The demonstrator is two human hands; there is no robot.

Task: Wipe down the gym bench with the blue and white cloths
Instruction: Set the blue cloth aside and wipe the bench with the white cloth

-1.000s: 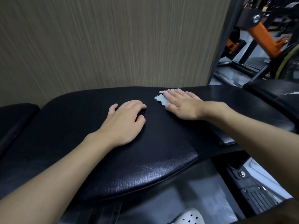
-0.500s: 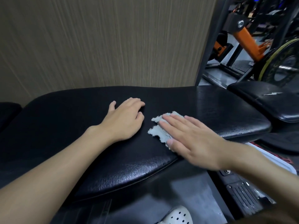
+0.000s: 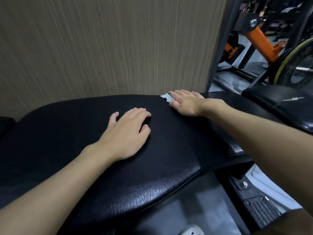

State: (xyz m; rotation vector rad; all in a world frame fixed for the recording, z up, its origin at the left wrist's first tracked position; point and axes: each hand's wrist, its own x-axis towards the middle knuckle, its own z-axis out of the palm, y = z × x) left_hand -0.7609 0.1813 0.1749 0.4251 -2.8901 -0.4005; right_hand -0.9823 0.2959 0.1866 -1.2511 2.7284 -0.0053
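The gym bench (image 3: 71, 126) has a black padded top that fills the middle of the head view. A pale blue-white cloth (image 3: 166, 97) lies at the bench's far edge near the wall, mostly hidden. My right hand (image 3: 186, 103) presses flat on that cloth, fingers pointing left. Resting flat on bare padding near the bench's middle is my left hand (image 3: 126, 133), fingers slightly apart and holding nothing. A second cloth does not show.
A wood-grain wall panel (image 3: 101, 48) rises right behind the bench. A dark metal post (image 3: 220, 48) stands at its right end. Beyond are an orange machine arm (image 3: 260, 41), a weight plate (image 3: 298, 65) and another black pad (image 3: 277, 99). The bench's base and floor lie below.
My right hand has slid the cloth from the bench's near middle away to the far edge by the wall. My left hand has stayed in place on the padding.
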